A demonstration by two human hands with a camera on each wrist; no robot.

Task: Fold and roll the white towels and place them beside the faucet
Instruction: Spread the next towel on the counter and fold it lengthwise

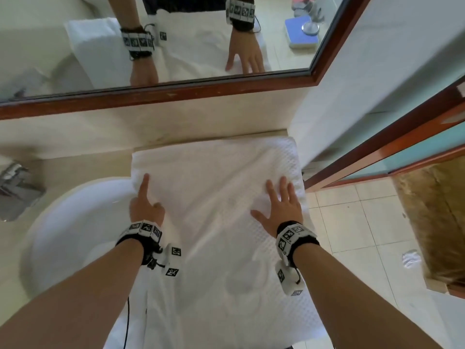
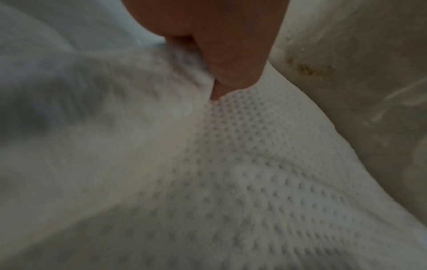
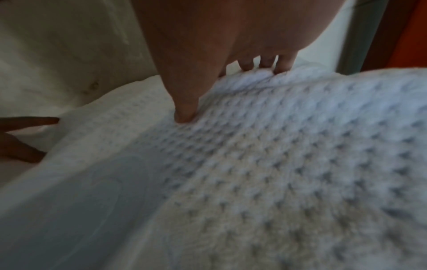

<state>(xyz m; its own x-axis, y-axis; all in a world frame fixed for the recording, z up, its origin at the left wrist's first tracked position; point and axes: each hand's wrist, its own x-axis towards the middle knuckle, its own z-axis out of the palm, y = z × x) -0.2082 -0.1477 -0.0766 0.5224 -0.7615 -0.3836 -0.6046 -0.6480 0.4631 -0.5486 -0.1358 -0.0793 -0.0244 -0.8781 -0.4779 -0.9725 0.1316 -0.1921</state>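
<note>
Both our forearms are reaching forward from the bottom of the head view, each wrist wearing a black band with square black-and-white coded tags; we can read no words or brand on them. Our towel [image 1: 214,222] is lying spread on the counter [image 1: 75,167], its near end draping toward us and its left edge hanging over the basin [image 1: 63,222]. Its far edge is sitting folded and thick, just short of the wall under the mirror [image 1: 176,34]. The weave is showing a waffle pattern of small bumps in both wrist views, with no label visible.

Our left hand [image 1: 146,205] is working at the left edge of the towel, index finger stretched forward on the cloth, and the left wrist view is showing the thumb and a finger pinching a fold of it. Our right hand [image 1: 279,207] is lying flat on the right side of the towel, fingers spread wide and straight, pressing the cloth down and gripping nothing.

Far left, a blurred grey metal faucet [image 1: 17,187] is standing well apart from the towel. To the right, a wooden door frame [image 1: 377,147] is bordering a tiled floor [image 1: 352,222].
</note>
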